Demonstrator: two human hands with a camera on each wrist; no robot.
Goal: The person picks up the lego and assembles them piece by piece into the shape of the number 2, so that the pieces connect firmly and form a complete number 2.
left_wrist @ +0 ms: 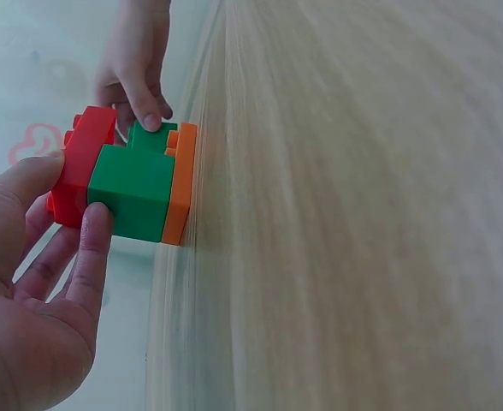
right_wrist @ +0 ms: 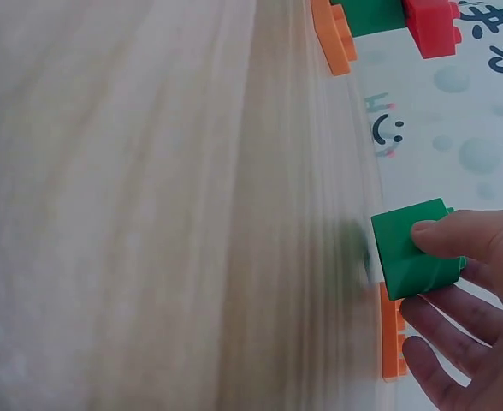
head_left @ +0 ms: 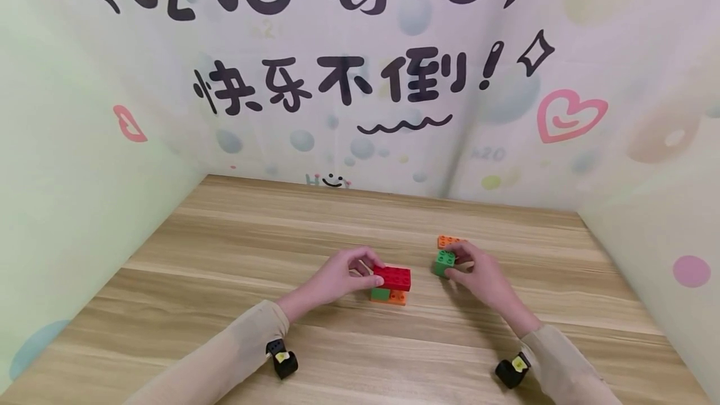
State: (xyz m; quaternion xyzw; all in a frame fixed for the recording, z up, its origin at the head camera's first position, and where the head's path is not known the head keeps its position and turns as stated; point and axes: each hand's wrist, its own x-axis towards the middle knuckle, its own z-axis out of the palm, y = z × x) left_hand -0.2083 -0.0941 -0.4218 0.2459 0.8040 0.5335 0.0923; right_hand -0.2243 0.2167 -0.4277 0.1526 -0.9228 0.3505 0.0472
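Note:
My left hand [head_left: 337,277] grips the left end of a red building brick [head_left: 396,278], thumb on the near side. The red brick lies across a green brick [left_wrist: 132,190], which stands on the left part of an orange flat brick [head_left: 399,298]; bare studs show at its right. One left fingertip touches the green brick in the left wrist view. To the right, my right hand [head_left: 482,275] pinches a separate green brick [right_wrist: 412,248], studs up in the head view. Close behind it lies a second orange flat brick [head_left: 448,242], partly hidden by the right hand.
Everything stands on a wood-grain table [head_left: 225,236]. A printed white backdrop [head_left: 337,136] rises along the back edge, with pale walls at both sides. Black wrist cameras [head_left: 285,362] are strapped near both sleeves.

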